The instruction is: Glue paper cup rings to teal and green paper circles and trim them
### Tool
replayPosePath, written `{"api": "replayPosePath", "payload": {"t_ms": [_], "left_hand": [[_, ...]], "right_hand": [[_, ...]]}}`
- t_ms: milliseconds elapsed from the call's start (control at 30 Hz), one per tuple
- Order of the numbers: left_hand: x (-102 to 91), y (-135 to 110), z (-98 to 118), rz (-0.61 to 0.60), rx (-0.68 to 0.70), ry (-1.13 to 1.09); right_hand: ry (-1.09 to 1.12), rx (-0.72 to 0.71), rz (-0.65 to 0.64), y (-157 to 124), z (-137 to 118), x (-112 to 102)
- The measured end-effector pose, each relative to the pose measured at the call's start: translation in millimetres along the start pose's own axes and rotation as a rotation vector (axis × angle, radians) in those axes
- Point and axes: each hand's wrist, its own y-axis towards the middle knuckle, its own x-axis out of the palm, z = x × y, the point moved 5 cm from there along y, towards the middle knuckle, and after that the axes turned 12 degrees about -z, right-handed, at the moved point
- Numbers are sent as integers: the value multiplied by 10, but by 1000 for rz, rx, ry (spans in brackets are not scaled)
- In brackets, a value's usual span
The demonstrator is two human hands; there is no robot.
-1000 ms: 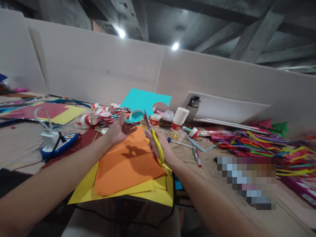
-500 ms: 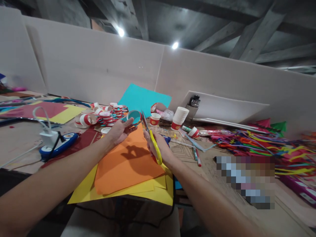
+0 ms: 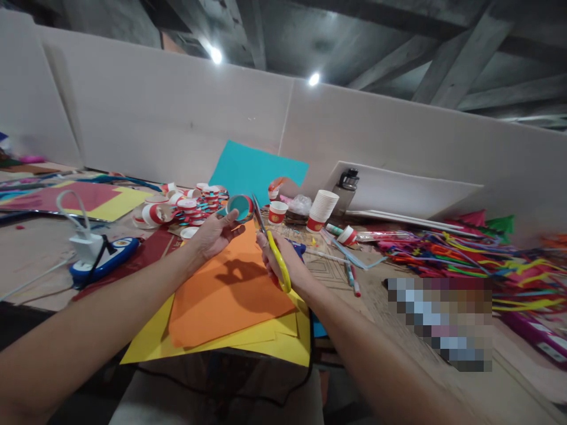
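My left hand (image 3: 220, 232) is closed on a small paper cup (image 3: 240, 208), its teal inside turned toward me. Yellow-handled scissors (image 3: 279, 260) are gripped in my right hand (image 3: 283, 254), blades pointing up beside the cup's right rim. Whether the blades touch the rim I cannot tell. Beneath both hands lies orange paper (image 3: 212, 319) over yellow sheets (image 3: 146, 339), with the hands' shadow falling on it. Behind the left hand sit several cut paper cups (image 3: 188, 204) in red and white. A single upright cup (image 3: 277, 213) stands just beyond the scissors.
A stack of paper cups (image 3: 324, 206) and a dark bottle (image 3: 346, 192) stand behind. Teal paper (image 3: 257, 168) leans on the white panel. A blue power strip (image 3: 106, 262) lies left, colourful pipe cleaners (image 3: 460, 254) right. Markers (image 3: 354, 280) lie right of my hand.
Both hands keep nearly the same place and hold. The cup in my left hand has shifted very slightly, and the view has moved a little.
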Motion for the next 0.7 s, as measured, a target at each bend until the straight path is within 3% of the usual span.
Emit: {"api": "replayPosePath", "payload": {"t_ms": [267,433,700], "left_hand": [[75,-25,45,14,35,22],[128,-30,60,30,50,-45],[140,-38,70,30,76,-10]], "right_hand": [[56,29,-18,24,64,47],[2,-43,-68,38,4,65],[-80,-50,19,82,35,23]]}}
